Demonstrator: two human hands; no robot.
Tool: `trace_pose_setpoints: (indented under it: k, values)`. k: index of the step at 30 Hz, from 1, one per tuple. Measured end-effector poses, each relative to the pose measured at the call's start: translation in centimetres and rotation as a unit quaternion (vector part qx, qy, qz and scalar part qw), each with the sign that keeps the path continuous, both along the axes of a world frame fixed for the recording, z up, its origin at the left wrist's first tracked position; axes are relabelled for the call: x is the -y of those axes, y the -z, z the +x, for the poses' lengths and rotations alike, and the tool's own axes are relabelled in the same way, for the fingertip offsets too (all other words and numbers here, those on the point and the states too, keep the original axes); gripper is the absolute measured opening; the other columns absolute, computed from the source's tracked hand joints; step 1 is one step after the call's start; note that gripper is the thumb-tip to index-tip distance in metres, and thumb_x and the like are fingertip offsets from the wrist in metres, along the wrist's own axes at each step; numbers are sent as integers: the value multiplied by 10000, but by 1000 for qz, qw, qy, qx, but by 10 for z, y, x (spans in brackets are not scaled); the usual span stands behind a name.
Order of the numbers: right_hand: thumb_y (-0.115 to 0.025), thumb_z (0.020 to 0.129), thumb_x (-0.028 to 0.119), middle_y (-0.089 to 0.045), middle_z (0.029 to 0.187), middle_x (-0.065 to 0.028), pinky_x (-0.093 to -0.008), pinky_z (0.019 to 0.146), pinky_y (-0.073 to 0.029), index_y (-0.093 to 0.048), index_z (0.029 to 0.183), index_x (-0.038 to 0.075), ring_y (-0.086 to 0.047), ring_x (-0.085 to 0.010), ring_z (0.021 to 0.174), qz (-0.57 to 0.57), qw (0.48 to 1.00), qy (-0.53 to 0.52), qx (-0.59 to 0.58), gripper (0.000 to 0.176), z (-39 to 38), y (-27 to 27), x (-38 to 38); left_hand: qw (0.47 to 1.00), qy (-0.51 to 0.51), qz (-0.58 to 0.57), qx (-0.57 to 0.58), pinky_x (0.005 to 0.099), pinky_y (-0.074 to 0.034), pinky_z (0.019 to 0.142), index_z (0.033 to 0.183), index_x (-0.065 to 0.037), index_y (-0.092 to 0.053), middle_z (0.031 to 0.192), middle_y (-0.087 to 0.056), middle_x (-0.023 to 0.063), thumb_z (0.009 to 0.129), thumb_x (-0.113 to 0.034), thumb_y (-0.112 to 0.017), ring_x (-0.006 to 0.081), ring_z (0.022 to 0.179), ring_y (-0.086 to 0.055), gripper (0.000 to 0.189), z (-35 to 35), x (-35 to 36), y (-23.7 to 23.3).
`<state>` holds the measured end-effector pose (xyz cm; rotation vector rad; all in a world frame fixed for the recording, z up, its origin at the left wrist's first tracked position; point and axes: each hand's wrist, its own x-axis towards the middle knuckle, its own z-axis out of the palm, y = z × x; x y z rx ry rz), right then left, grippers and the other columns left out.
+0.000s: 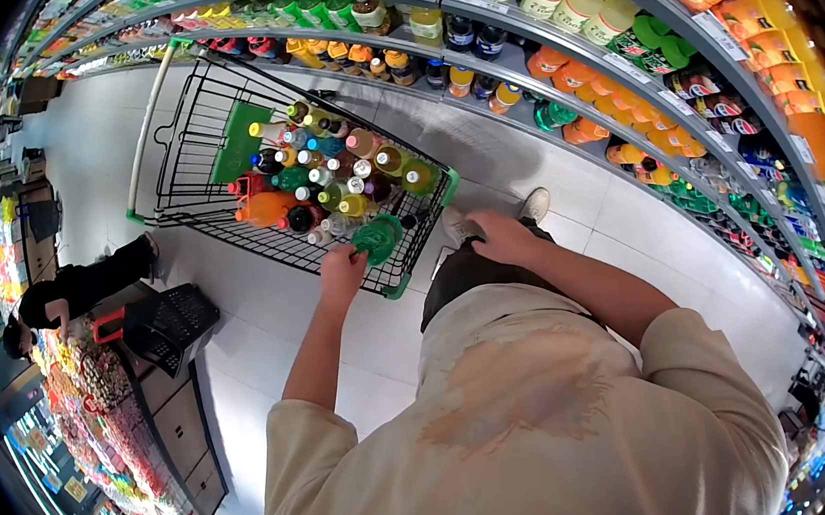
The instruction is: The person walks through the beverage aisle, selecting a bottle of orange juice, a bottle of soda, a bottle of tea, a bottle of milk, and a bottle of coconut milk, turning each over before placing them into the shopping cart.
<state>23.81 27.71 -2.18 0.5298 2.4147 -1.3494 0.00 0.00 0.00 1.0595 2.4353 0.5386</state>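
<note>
A wire shopping cart (259,235) with green corners stands in front of me, filled with upright bottles of several colours. My left hand (341,270) is closed at the near side of the cart, its fingers on a green bottle (378,239) there. An orange bottle (267,209) lies among the others at the left of the load. My right hand (501,238) is beside the cart, low in front of my body over my dark trousers; its fingers look loosely spread, with nothing seen in them.
Shelves (602,52) of drink bottles curve along the top and right. At the left are a person (83,282) in dark clothes, a black basket (170,325) and a counter heaped with packaged goods (98,421). Pale floor tiles (367,348) surround the cart.
</note>
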Motion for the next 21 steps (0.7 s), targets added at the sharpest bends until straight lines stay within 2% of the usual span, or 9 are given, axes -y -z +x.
trace_pose_setpoints:
  k: [3,6,9,10,14,16,18,20,21]
  values:
    - [-714,798,246,-553,1337,-195,-432,1024,-452,-534,1325,65,-559,-355,1201,16,997,43,56,586,38,12,-18,999,-33,25,1,410,-465,568,719,3,-588,663,-609,168,826,-182,-737,366,608,-583,261,-1,-3,12]
    - [-667,819,249,-616,1235,-204,-437,995,-471,-584,1250,33,-589,-366,1149,21,994,85,71,489,76,27,-36,985,-148,6,92,425,-440,554,720,22,-592,614,-571,167,848,-196,-703,342,564,-560,275,-9,-1,32]
    - [-659,812,258,-638,1185,-216,-435,979,-483,-596,1232,29,-606,-376,1115,40,985,141,91,482,118,46,-45,984,-161,-2,79,417,-440,554,733,18,-606,620,-581,160,862,-222,-690,326,567,-574,285,-22,0,43]
    - [-659,812,258,-638,1185,-216,-435,979,-483,-596,1232,29,-606,-376,1115,40,985,144,90,482,128,49,-48,976,-186,-2,111,414,-444,568,752,14,-618,616,-585,150,871,-237,-680,315,573,-576,285,-26,0,48]
    - [-687,801,262,-649,1146,-206,-410,930,-505,-610,1215,56,-634,-345,1060,27,964,213,156,468,165,64,-56,972,-193,-71,111,425,-463,611,798,18,-640,655,-614,149,870,-240,-679,305,597,-590,271,-30,2,58]
    - [-687,805,274,-657,1133,-197,-402,914,-510,-611,1222,64,-643,-328,1043,29,955,237,179,473,184,77,-61,973,-188,-57,122,405,-472,609,817,24,-647,672,-625,141,872,-235,-678,277,621,-610,267,-24,1,53]
    - [-675,821,291,-669,1118,-185,-386,887,-519,-606,1247,66,-656,-299,1015,-26,925,313,212,486,194,81,-62,972,-187,-46,132,384,-482,607,836,30,-655,688,-637,133,874,-231,-677,250,645,-630,265,-24,5,53]
    - [-670,825,294,-669,1113,-184,-382,875,-523,-605,1254,66,-659,-296,1003,-45,917,320,233,490,199,71,-67,891,-358,-24,276,329,-521,621,921,56,-672,783,-666,115,888,-213,-667,191,718,-653,270,-28,14,60]
    - [-665,828,297,-670,1108,-184,-379,863,-526,-604,1262,66,-662,-293,991,-61,909,327,252,495,201,64,-69,892,-357,-27,276,329,-521,621,921,56,-672,783,-666,115,888,-213,-667,191,718,-653,270,-27,14,56]
